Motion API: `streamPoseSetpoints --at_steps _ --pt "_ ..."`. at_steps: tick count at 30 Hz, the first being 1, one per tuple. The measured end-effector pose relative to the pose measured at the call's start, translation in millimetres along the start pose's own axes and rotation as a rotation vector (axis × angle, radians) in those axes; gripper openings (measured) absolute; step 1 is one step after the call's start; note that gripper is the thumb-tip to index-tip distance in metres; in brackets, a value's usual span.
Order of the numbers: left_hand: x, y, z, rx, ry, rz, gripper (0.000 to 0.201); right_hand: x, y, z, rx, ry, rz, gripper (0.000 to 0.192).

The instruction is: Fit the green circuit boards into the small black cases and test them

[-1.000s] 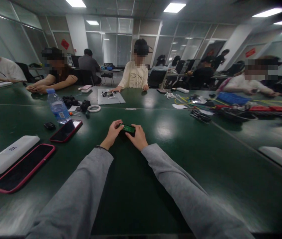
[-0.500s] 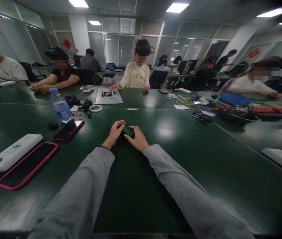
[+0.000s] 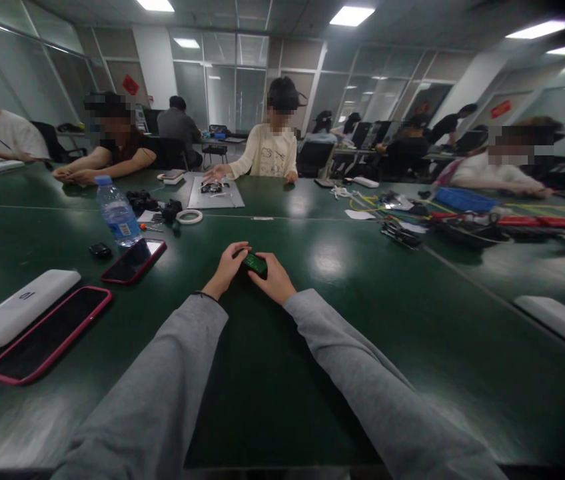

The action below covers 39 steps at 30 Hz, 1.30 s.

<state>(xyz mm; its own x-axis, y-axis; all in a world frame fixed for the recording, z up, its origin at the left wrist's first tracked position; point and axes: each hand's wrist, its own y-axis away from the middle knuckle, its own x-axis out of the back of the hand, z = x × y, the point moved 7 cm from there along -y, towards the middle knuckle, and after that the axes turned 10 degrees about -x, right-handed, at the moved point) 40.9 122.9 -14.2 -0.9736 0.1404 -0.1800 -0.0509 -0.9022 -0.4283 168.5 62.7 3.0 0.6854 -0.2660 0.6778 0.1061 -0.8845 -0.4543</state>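
Observation:
Between my two hands is a small green circuit board [image 3: 255, 263] with pale markings on its upper face and dark edges. My left hand [image 3: 228, 267] grips its left end, thumb on top and fingers curled behind. At the right end, my right hand [image 3: 271, 277] closes around it with the thumb along the near edge. Both hands are just above or resting on the green table [image 3: 282, 387]; I cannot tell which. The board's underside and ends are hidden by my fingers.
To my left are two red-cased phones [image 3: 50, 337] [image 3: 133, 260], a white power bank [image 3: 25, 307], a small black case [image 3: 100, 251] and a water bottle [image 3: 118, 213]. A tape roll [image 3: 189, 217] and grey mat [image 3: 232, 197] lie farther off. Cables and a blue tray [image 3: 465, 199] sit right. Several people surround the table.
My view has turned slightly, so the table items appear a little farther left. Both hands keep hold of the board. Across the table, a person's hand over the mat has shifted left.

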Motion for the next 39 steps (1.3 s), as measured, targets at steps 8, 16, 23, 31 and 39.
streamPoseSetpoints --at_steps 8,16,23,31,39 --pt "0.3 0 -2 -0.005 0.019 -0.020 0.028 0 0 1 0.008 -0.010 0.019 0.050" --pt "1.4 0 -3 -0.012 0.027 -0.036 0.028 -1 0 2 -0.005 0.000 0.008 0.050" --pt "3.1 -3 -7 -0.007 0.030 -0.034 0.031 -2 -3 5 0.000 -0.016 0.026 0.050" --pt "5.6 -6 -14 -0.003 0.104 -0.011 0.033 -2 -3 8 0.003 -0.037 0.047 0.052" --pt "4.8 -3 -11 0.044 0.137 0.002 0.035 -1 -2 6 0.018 0.032 0.050 0.050"
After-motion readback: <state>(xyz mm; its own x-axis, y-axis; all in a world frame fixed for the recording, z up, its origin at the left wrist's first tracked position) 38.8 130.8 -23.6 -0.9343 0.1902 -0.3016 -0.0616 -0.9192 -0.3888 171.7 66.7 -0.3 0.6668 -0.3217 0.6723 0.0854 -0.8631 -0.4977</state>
